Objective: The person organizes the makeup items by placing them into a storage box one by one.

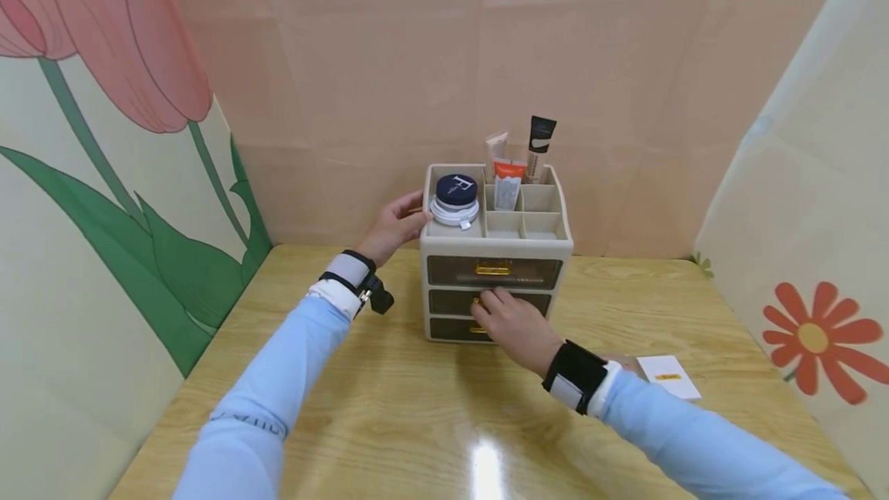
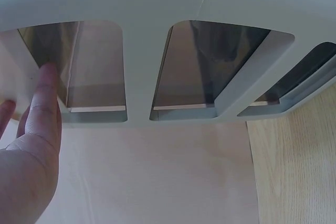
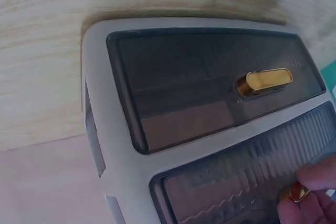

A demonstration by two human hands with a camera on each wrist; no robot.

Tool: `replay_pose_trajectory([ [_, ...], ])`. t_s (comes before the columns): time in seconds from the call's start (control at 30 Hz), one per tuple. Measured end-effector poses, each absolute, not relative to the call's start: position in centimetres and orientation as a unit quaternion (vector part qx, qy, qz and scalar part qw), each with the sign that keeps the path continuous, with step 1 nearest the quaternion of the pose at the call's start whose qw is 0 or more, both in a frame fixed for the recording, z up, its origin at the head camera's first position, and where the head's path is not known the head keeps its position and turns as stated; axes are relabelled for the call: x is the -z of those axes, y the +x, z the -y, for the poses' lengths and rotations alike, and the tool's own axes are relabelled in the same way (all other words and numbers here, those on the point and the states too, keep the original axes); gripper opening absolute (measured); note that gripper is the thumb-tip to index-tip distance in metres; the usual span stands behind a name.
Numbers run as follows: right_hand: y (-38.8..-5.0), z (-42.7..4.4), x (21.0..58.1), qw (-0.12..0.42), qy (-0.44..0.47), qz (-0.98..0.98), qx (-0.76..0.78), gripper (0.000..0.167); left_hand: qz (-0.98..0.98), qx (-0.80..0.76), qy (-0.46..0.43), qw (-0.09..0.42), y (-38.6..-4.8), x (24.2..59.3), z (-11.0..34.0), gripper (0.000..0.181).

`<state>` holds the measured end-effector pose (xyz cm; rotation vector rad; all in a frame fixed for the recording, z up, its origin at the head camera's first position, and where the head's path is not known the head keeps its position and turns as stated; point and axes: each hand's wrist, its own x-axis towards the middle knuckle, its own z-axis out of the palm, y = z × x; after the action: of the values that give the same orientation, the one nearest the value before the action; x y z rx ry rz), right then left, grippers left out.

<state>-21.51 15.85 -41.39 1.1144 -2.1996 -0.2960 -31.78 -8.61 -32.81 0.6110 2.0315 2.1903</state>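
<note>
A cream desktop organizer [image 1: 497, 246] with smoky drawers stands at the back of the table in the head view. My left hand [image 1: 390, 231] rests against its left side, fingers stretched along the wall; in the left wrist view one finger touches the edge of a side opening. Thumb and fingers of my right hand [image 1: 517, 329] pinch the gold handle [image 3: 298, 192] of the middle drawer, which looks closed. The top drawer [image 1: 451, 271] and the bottom drawer [image 3: 178, 87] are closed too, each with its own gold handle.
On the organizer's top sit a dark-lidded round container [image 1: 457, 190] and a white round item [image 1: 454, 214]. Upright tubes include an orange-capped one [image 1: 508, 190] and a black-capped one [image 1: 540, 141]. A white card [image 1: 670, 378] lies right on the wooden table [image 1: 389, 407].
</note>
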Motion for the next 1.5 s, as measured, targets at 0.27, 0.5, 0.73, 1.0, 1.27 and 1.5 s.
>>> replay_pose_trajectory([
  [0.27, -20.5, -16.1, 43.1, 0.361, 0.44, 0.816, 0.098, 0.049, -0.664, -0.719, 0.2, 0.047, -31.8, 32.9, 8.6, 0.054],
  [0.5, -20.3, -16.4, 45.5, 0.326, 0.443, 0.83, 0.094, 0.029, -0.669, -0.716, 0.196, 0.046, -31.8, 32.8, 8.6, 0.053],
  [0.73, -21.3, -16.2, 47.2, 0.32, 0.436, 0.837, 0.083, 0.038, -0.67, -0.714, 0.197, 0.049, -31.9, 32.8, 8.8, 0.053],
  [1.0, -22.3, -16.0, 48.3, 0.327, 0.431, 0.836, 0.09, 0.039, -0.668, -0.715, 0.198, 0.05, -31.8, 32.8, 8.8, 0.054],
  [1.27, -22.8, -16.0, 48.6, 0.339, 0.44, 0.825, 0.103, 0.035, -0.672, -0.712, 0.197, 0.049, -31.8, 32.7, 8.7, 0.054],
  [1.5, -22.9, -15.9, 48.8, 0.338, 0.446, 0.823, 0.094, 0.026, -0.672, -0.713, 0.196, 0.048, -31.8, 32.7, 8.7, 0.053],
])
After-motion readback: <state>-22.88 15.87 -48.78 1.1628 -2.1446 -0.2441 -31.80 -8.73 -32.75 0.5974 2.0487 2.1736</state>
